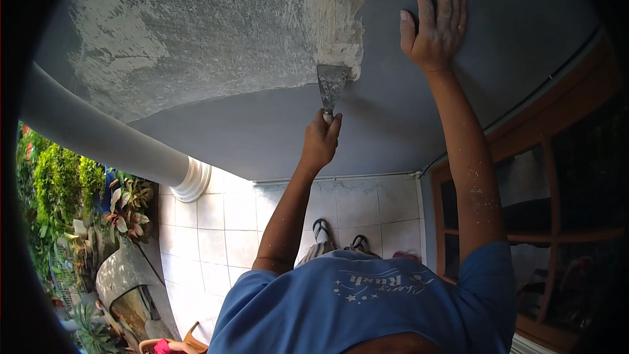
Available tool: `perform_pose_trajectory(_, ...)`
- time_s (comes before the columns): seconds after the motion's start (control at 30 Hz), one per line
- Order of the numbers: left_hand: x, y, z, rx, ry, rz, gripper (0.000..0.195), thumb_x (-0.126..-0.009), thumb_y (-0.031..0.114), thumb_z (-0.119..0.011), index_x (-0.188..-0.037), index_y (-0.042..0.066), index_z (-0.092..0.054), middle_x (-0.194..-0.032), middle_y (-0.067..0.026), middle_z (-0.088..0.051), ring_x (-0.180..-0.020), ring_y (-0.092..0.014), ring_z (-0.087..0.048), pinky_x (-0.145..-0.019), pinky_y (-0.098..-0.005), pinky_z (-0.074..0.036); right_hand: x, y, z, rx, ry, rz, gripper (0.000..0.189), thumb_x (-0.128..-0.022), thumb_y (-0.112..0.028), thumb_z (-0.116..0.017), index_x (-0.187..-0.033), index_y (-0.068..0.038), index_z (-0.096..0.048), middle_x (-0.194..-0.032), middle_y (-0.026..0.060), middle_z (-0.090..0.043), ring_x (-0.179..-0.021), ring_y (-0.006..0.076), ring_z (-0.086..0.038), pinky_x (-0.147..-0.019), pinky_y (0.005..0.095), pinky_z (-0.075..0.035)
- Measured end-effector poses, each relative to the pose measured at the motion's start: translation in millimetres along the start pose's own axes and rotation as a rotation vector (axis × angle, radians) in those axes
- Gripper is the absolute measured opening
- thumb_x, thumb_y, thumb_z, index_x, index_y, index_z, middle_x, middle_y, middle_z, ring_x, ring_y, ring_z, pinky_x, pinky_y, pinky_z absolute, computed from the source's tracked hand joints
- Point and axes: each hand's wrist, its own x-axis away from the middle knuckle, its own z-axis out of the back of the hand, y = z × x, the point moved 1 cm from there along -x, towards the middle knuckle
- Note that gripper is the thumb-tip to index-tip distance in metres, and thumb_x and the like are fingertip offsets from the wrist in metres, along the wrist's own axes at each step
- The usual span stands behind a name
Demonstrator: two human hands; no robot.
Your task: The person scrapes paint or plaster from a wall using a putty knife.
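My left hand (322,140) grips the handle of a metal putty knife (332,81), its blade pointing up against the wall. The blade touches the lower end of a rough, pale strip (339,54) where grey paint meets a scraped area. That scraped patch (241,34) spreads over the upper left of the grey wall (393,123), with whitish remnants at its left side. My right hand (435,27) lies on the painted wall to the right of the patch, fingers spread and dusty, holding nothing.
A round grey column (123,135) with a white base stands at left, beside potted plants (128,206). Pale floor tiles (211,246) lie below, with dust along the wall's foot. A wood-framed window (553,182) and a black cable (535,86) are at right.
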Motion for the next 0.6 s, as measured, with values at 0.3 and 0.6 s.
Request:
perform_pose_trajectory(0.3,0,-4,-7,0.103,-0.002,0.031,0.023,-0.096,0.021,-0.055,-0.089,-0.001,-0.050,-0.057,-0.0029,-0.051,-0.047,-0.009,-0.049,-0.045,-0.0279,-0.040,-1,-1,-1,-0.009,-0.002,0.011,0.049,-0.093,-0.039,-0.048,-0.137,-0.015,-0.052,-0.146,0.0151,-0.042,-0.135,0.0355,-0.038,-0.106,0.0531,-0.033)
perform_pose_trajectory(0.6,3,1,-7,0.012,-0.002,0.019,0.025,-0.096,0.022,-0.055,-0.090,-0.002,-0.051,-0.058,-0.0048,-0.054,-0.049,-0.011,-0.052,-0.047,-0.0289,-0.041,-3,0,0,-0.044,0.033,0.042,0.049,-0.094,-0.038,-0.048,-0.136,-0.013,-0.053,-0.144,0.0176,-0.043,-0.134,0.0380,-0.039,-0.106,0.0546,-0.033)
